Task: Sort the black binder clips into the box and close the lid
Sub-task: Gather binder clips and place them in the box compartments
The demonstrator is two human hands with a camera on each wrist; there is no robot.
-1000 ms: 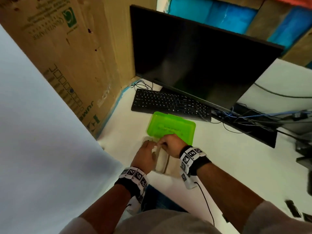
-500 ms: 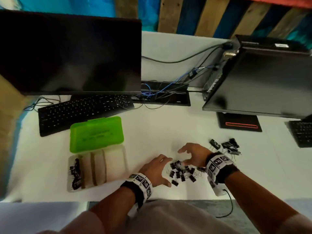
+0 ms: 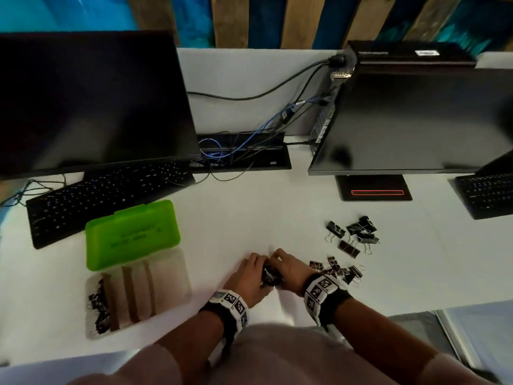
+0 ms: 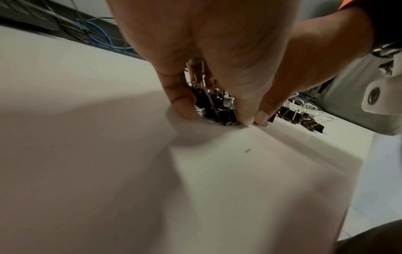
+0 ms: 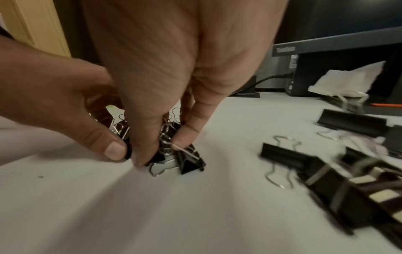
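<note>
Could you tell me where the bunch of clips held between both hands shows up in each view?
Head: bunch of clips, low centre, between left hand and right hand.
Left wrist, centre, under the fingertips.
Right wrist, centre-left, on the desk.
Shared landmark: loose clips beside the right hand.

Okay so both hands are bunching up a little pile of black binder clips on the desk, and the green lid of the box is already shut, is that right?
Not quite. The green lid stands open, hinged back behind the box, as the head view shows. Both the left hand and right hand do gather the clips.
</note>
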